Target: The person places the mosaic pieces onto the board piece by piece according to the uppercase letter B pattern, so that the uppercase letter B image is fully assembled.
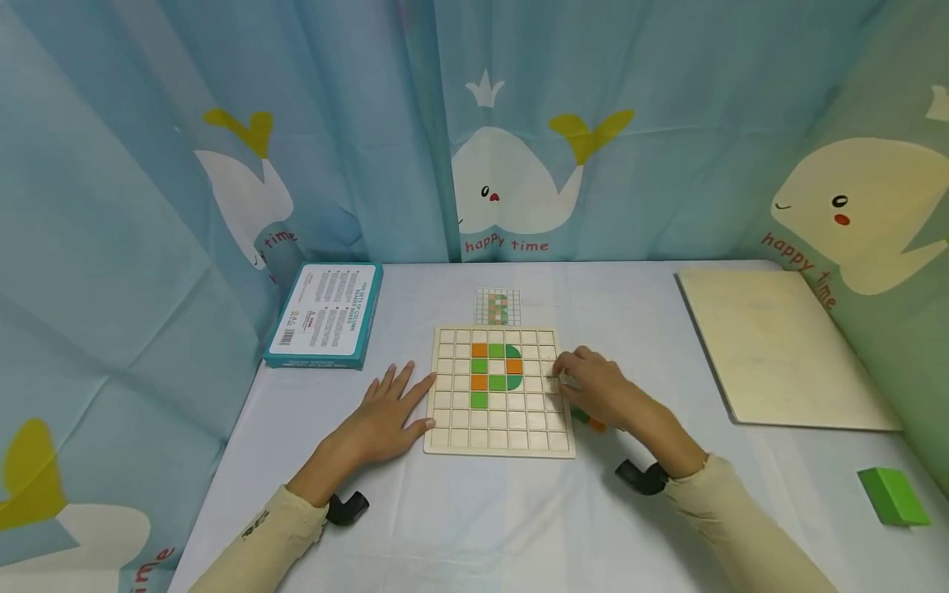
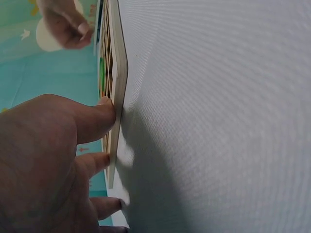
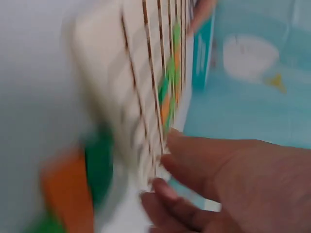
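Head view. From my end the grid board [image 1: 452, 441] sits mid-table, the pattern card [image 1: 498, 307] just past its far edge. Nine coloured tiles [image 1: 479, 382] are laid in a P. The card seems to show two stacked bows, so I judge the upper bow done and the lower one left. Loose pieces, one dark green [image 1: 580, 415] and one orange [image 1: 596, 425], lie just beside the board's right edge, partly under the right hand [image 1: 596, 387]. Left hand [image 1: 387, 420] spread, touching the board's left edge. Surface: white cloth [image 1: 474, 527], with a turquoise box [image 1: 326, 317] far left, a plain wooden panel [image 1: 786, 346] to the right and a green block [image 1: 893, 497] near the right corner. Blue whale-print curtain [image 1: 371, 123] around the table.

Left wrist view. I see thumb and a fingertip against the board's edge, which lies flat on the cloth.

Right wrist view. Badly blurred. Fingers bent, tips by the board's edge; whether they pinch a tile I cannot tell. Another green patch, perhaps a third loose piece, shows beside the orange.
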### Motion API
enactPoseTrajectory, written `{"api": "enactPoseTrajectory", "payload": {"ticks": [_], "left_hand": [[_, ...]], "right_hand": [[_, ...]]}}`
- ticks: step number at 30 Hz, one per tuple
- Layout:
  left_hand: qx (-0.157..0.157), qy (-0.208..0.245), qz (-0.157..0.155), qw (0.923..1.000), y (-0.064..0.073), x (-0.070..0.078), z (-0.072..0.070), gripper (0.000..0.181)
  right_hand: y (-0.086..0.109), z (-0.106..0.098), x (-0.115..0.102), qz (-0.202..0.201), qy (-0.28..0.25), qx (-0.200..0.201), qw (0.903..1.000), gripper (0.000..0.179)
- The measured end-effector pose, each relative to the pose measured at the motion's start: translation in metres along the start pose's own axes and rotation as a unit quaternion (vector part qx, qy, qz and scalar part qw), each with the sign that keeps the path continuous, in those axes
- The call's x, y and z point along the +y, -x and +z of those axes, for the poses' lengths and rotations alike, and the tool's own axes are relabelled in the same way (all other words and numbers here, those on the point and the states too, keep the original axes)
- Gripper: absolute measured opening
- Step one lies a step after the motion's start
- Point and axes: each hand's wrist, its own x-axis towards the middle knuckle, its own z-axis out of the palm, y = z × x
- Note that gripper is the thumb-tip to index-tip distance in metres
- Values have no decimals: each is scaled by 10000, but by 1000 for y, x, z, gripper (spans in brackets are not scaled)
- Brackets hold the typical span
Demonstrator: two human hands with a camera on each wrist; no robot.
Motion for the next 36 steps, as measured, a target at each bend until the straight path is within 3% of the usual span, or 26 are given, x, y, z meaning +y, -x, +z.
{"api": "enactPoseTrajectory", "payload": {"ticks": [5,9,13,20,28,36], "left_hand": [[-47,115,2,9999,1,0,-2,73],[-96,165,-12,9998,1,0,-3,73],[-103,108,3,9999,0,-1,-1,73],[-42,94,3,9999,-1,-2,1,74],[-19,92,16,10000,-1,-3,1,73],[-2,59,5,10000,0,-2,1,73]], "right_hand": [[14,-35,41,715,-189,-936,9929,30],[23,-46,67,776,-542,-1320,9867,27],[23,-42,84,681,-823,-1399,9844,21],[12,-31,90,642,-760,-764,9921,12],[6,-22,74,734,-899,-430,9923,23],[3,-9,72,216,-592,259,9977,21]]}}
